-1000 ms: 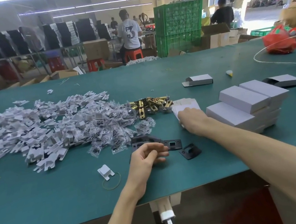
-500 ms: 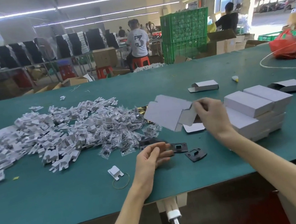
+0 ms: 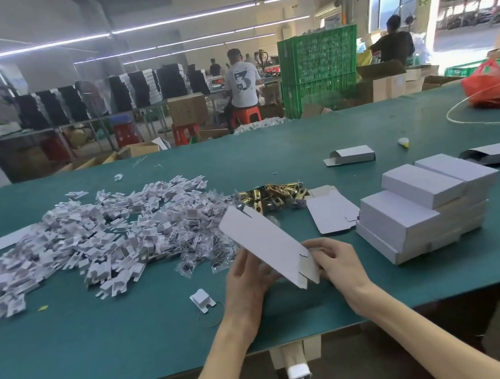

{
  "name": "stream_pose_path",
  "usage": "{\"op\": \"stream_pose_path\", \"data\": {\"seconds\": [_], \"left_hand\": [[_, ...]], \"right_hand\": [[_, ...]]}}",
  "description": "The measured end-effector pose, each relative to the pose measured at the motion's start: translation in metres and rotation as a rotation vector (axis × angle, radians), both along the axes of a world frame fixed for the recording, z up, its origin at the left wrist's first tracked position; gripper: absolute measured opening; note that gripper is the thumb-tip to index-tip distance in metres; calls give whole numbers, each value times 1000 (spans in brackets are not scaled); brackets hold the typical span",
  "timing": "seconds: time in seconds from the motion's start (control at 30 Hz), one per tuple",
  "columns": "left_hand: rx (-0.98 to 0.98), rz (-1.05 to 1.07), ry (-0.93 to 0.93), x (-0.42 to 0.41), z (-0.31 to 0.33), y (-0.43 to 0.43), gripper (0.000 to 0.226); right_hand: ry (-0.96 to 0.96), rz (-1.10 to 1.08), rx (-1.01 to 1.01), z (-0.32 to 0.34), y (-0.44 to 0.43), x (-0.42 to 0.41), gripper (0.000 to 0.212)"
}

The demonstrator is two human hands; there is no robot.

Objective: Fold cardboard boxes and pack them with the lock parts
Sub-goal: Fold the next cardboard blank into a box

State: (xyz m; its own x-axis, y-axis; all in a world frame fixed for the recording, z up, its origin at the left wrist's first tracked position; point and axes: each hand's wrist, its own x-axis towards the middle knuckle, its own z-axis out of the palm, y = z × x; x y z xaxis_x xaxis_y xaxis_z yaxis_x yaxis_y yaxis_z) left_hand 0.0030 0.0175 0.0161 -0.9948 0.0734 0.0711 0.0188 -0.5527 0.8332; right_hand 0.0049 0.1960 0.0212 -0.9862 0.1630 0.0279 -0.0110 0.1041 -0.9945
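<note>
Left of the stacked boxes (image 3: 422, 211), holding a flat carton (image 3: 263, 239) tilted above the counter (image 3: 101, 337) in the grips of left hand (image 3: 246, 288) and right hand (image 3: 340, 261).

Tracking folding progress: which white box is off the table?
The flat box held by the left hand and right hand; the others lie on the table.

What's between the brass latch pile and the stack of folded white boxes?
Head view: flat unfolded box blanks lie between the brass latches and the folded box stack.
</note>
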Motion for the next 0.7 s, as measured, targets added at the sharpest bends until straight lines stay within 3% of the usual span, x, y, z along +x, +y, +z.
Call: {"op": "stream_pose_path", "data": {"seconds": [0.13, 0.2, 0.4, 0.57, 0.7], "left_hand": [[-45, -32, 16, 1, 3, 0, 102], [-62, -58, 16, -1, 3, 0, 112], [-45, -249, 22, -10, 7, -19, 101], [-142, -358, 86, -20, 16, -30, 74], [-131, -391, 90, -23, 11, -29, 79]], "right_hand": [[5, -12, -11, -6, -1, 1, 33], [-3, -31, -61, -8, 0, 0, 33], [14, -24, -109, -15, 0, -6, 27], [-1, 6, -159, -14, 1, -4, 25], [0, 102, -242, -15, 5, -4, 32]]}}
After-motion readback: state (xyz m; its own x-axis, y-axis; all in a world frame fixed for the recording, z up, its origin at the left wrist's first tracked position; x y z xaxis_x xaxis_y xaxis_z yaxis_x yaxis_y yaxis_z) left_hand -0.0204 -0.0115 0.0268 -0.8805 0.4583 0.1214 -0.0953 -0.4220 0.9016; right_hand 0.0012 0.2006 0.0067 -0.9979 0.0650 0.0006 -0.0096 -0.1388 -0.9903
